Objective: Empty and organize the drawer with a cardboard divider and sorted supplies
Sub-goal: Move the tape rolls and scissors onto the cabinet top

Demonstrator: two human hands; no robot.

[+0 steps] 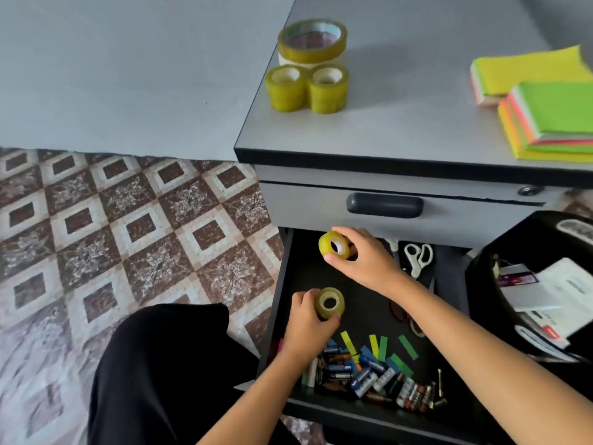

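The black drawer [296, 271] stands pulled out under the grey desk. My right hand [362, 256] grips a small yellowish tape roll [331, 245] near the drawer's back left. My left hand [308, 319] holds a second small tape roll [330, 301] lower down, above the drawer floor. Several batteries [369, 375] and coloured paper strips [407, 346] lie at the drawer's front. White-handled scissors [418, 256] lie at the back right.
On the desk top [401, 117] stand one large tape roll [312, 40] and two small ones [306, 88]; stacks of neon paper [545, 101] lie at the right. A black bin [500, 252] with papers stands right of the drawer. Patterned floor lies to the left.
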